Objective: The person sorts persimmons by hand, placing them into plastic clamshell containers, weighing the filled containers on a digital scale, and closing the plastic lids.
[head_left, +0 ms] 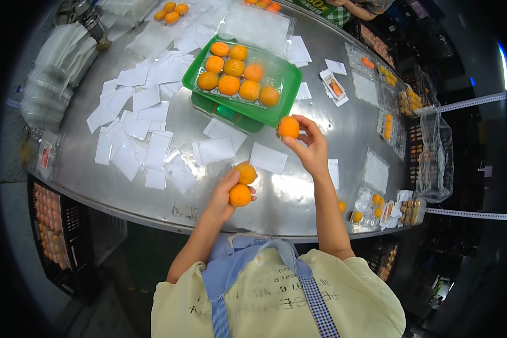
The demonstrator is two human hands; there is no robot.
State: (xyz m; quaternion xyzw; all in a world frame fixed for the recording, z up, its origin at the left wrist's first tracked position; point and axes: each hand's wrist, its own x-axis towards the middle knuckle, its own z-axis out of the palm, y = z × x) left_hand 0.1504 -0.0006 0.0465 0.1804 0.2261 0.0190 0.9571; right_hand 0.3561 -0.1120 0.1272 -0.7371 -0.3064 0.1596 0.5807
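Note:
My left hand (224,194) is closed around two oranges, an upper orange (244,173) and a lower orange (240,195), above the near part of the table. In my right hand (311,145), one orange (288,128) is pinched between thumb and fingers, just off the near right corner of a green tray (287,104). The tray rests tilted on a green scale (203,103) with a lit display. Inside the tray, a clear plastic punnet (270,73) holds several oranges, with its lid (256,28) folded open at the back.
White paper cards (132,121) lie scattered across the metal table (180,208). Stacked clear punnets (62,73) stand at the left. Loose oranges (172,11) sit at the back left; more punnets (369,208) line the right edge. A person (360,8) stands across the table.

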